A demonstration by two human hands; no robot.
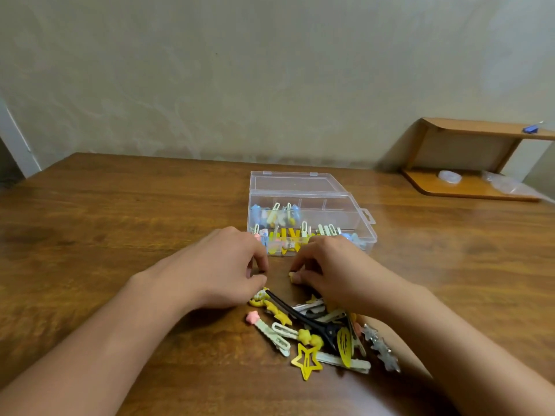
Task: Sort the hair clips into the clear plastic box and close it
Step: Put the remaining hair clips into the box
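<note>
The clear plastic box stands open on the wooden table, its lid lying flat behind it. Several blue, yellow and white clips fill its left and front compartments. A loose pile of hair clips lies in front, with a black clip, a yellow star clip and a silver star clip. My left hand hovers over the pile's far edge, fingers curled and pinched; whether it holds anything is hidden. My right hand pinches a small yellow clip just before the box.
The wooden table runs back to a pale wall. At the back right stands a small wooden shelf unit holding a roll of clear tape, a plastic bag and a blue item on top.
</note>
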